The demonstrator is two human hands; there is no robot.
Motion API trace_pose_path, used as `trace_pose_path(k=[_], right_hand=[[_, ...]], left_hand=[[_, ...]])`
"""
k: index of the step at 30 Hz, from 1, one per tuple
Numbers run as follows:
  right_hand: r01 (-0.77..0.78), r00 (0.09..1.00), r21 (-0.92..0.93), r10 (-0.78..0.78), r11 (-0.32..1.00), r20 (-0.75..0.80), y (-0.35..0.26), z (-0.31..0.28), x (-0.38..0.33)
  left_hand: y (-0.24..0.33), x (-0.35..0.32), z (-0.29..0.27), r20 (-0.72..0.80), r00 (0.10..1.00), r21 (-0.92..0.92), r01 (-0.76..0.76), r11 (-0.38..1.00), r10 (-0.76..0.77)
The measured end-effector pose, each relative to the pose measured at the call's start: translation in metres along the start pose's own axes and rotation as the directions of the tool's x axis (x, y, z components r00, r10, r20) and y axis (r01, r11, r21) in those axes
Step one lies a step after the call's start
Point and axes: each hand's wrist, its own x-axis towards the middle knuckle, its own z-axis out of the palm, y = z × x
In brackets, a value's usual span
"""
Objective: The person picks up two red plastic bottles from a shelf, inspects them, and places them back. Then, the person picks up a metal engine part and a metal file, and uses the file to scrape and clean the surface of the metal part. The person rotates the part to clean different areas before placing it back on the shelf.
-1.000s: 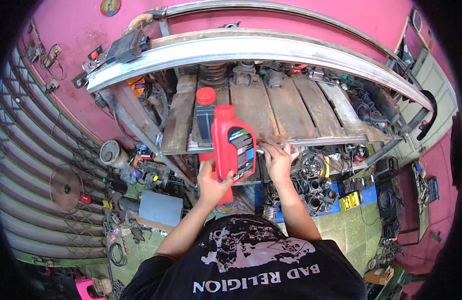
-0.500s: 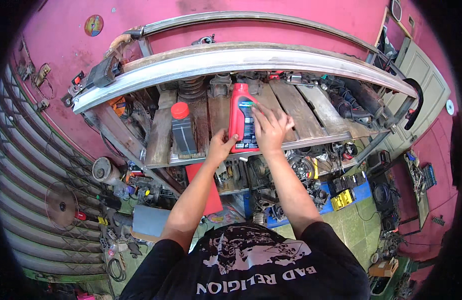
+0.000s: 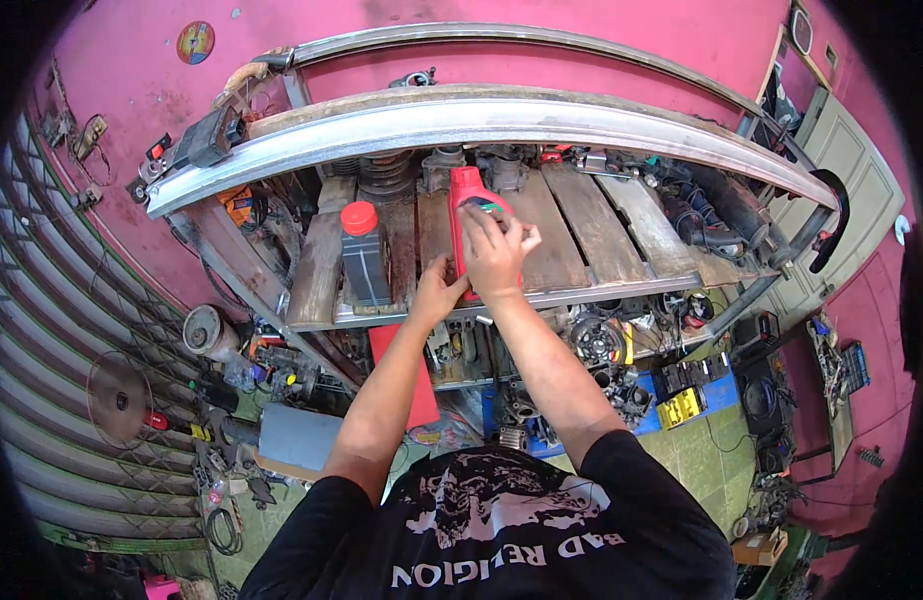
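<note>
Two bottles (image 3: pixel 465 188), worn plank shelf (image 3: pixel 552 235), pink walls (image 3: pixel 542 68)

Between your two hands is a red plastic bottle (image 3: pixel 467 190), upright, its narrow neck (image 3: pixel 466 175) rising above the fingers of your right hand (image 3: pixel 496 262); you cannot tell from here whether a cap sits on it. Your right fingers lie across its front, hiding much of the dark label (image 3: pixel 490 206), of which you see a green patch just above your fingertips. Its lower left side meets the fingers and thumb of your left hand (image 3: pixel 438 292). Just left of your right fingers its body shows plain and red, and a little more red shows low down, beside your left thumb
</note>
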Motion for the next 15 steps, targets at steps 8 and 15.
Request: trace_pose_path(k=[8,15], right_hand=[[-0.011,0.999,-0.063,0.008,0.998,-0.050,0.028,0.001,0.014],[-0.002,0.998,0.018,0.001,1.000,0.060,0.002,0.004,-0.004]], left_hand=[[0.002,-0.001,0.008,-0.030,0.999,0.025,-0.035,0.999,0.036],[-0.010,0.002,0.005,-0.047,0.998,-0.001,-0.041,0.999,0.041]])
